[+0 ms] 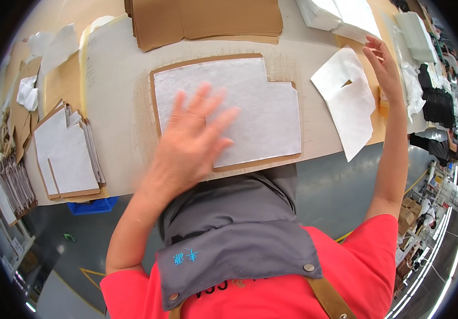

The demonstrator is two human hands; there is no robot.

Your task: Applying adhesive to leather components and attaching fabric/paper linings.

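Fingers spread, the blurred left hand [192, 139] is over a white sheet [255, 114], with a brown panel [154, 98] beneath. The right hand [386, 66], fingers parted, reaches beside a white stack [357, 18]; contact is unclear.

passage: tabletop [117, 80] between left panel stack [72, 151] and centre panel [261, 117]; blocked: far side, brown sheets [207, 18]
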